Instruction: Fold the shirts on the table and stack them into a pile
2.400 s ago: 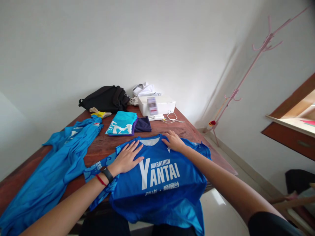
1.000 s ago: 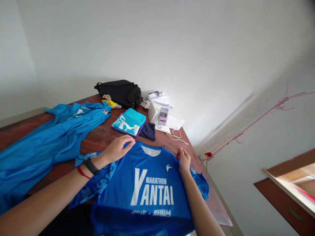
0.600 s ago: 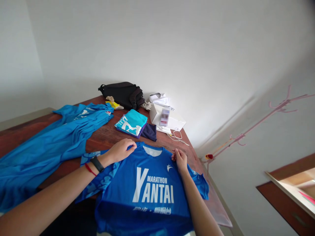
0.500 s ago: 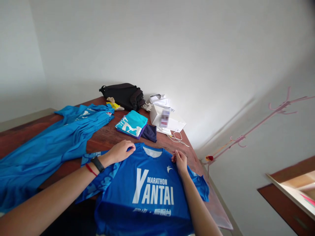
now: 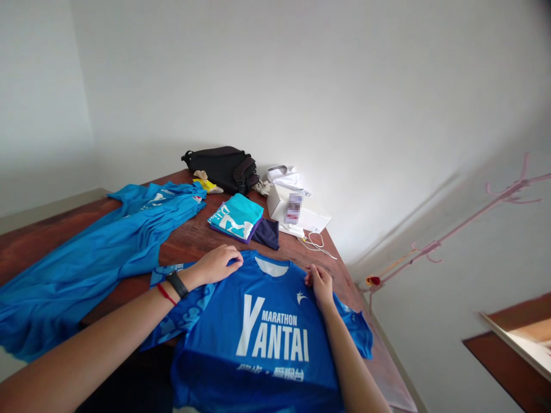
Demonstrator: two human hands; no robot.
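A dark blue T-shirt (image 5: pixel 267 307) with white "Marathon Yantai" lettering lies face up on the table, its collar at the far side and its lower part hanging toward me over the near edge. My left hand (image 5: pixel 221 263) is closed on the cloth at the shoulder left of the collar. At the opposite shoulder my right hand (image 5: pixel 319 284) pinches the cloth with bent fingers. Both sleeves lie spread outward, the left one partly under my forearm. Beyond the collar rests a stack of folded shirts (image 5: pixel 236 217), turquoise on top, beside a dark navy folded cloth (image 5: pixel 267 233).
On the left a lighter blue garment (image 5: pixel 116 252) spreads across the brown table (image 5: pixel 183 241). Toward the wall are a black bag (image 5: pixel 219 166), yellow cloth (image 5: pixel 205 184), a white box (image 5: pixel 279 202) and a white cord (image 5: pixel 316 244). A pink coat rack (image 5: pixel 469 221) leans at right.
The whole scene has shifted slightly right as my head turned a little left. Both hands stay at the T-shirt's shoulders, and the shirt lies the same way.
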